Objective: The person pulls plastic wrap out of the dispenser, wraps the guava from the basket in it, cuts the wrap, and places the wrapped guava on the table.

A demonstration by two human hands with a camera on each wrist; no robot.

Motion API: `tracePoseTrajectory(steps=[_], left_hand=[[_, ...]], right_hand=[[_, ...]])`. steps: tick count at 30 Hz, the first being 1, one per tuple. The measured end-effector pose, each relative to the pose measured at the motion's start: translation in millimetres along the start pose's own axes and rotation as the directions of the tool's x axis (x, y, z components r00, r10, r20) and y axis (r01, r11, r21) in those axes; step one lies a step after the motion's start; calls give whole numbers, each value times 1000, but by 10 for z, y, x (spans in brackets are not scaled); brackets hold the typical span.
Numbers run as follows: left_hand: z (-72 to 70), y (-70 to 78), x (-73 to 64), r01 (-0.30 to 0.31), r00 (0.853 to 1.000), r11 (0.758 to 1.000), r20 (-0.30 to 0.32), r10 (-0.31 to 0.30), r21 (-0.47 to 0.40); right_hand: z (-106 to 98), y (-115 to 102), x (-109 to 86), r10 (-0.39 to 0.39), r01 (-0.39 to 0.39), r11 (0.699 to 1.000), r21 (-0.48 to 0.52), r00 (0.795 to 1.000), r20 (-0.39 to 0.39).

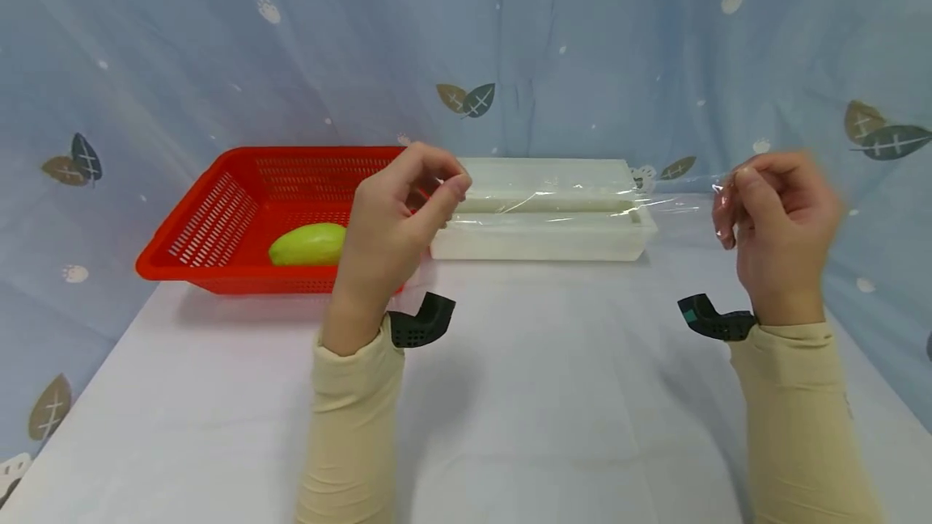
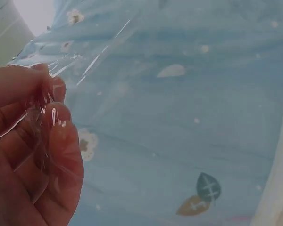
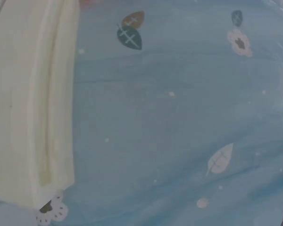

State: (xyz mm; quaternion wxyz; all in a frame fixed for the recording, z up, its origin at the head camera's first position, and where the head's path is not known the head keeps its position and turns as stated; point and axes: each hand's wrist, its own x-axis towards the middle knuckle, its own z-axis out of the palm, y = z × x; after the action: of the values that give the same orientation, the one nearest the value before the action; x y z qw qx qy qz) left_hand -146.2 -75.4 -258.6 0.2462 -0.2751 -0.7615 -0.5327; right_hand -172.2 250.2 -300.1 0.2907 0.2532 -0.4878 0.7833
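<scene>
A sheet of clear plastic film (image 1: 553, 194) stretches between my two raised hands. My left hand (image 1: 389, 221) pinches its left end between thumb and fingers. In the left wrist view, the crinkled film (image 2: 96, 63) wraps over the fingertips of the left hand (image 2: 37, 155). The film's right end is pinched by my right hand (image 1: 786, 221), which is slightly blurred; some film lies over its fingers. Behind the film is a white box (image 1: 539, 242) with a raised lid, also seen in the right wrist view as the white box (image 3: 19, 103).
To the left stands a red slotted basket (image 1: 269, 280), partly behind my left hand, holding a yellow-green oval fruit (image 1: 306, 245). A white cloth (image 1: 539, 395) covers the table. Behind hangs a blue curtain (image 1: 582, 39) printed with leaves.
</scene>
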Motion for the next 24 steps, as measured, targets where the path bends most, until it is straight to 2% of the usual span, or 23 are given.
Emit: tracePoseTrajectory(steps=[5,9,11,15,18,21,24], left_hand=[[65,-106,-78,-29,998,997,51,26,73],[89,-115,-163,-67,991,989,125,50,131],[88,-119,-212,-81,985,983,163,54,163],[74,-119,-307,-123,968,968,241,68,219],[44,-117,-377,-143,956,961,284,71,239],[3,-106,-449,-149,946,958,319,65,244],[-31,-97,-530,-151,933,957,354,56,246]], right_hand=[[-85,-56,-119,38,-30,992,-125,997,61],[-146,-123,-262,80,-53,968,-247,992,99],[-178,-127,-337,102,-66,957,-283,988,116],[-247,-148,-492,132,-82,953,-292,979,157],[-288,-183,-617,179,-110,926,-362,971,161],[-306,-225,-735,246,-149,863,-483,959,142],[-315,-240,-834,287,-172,845,-507,945,158]])
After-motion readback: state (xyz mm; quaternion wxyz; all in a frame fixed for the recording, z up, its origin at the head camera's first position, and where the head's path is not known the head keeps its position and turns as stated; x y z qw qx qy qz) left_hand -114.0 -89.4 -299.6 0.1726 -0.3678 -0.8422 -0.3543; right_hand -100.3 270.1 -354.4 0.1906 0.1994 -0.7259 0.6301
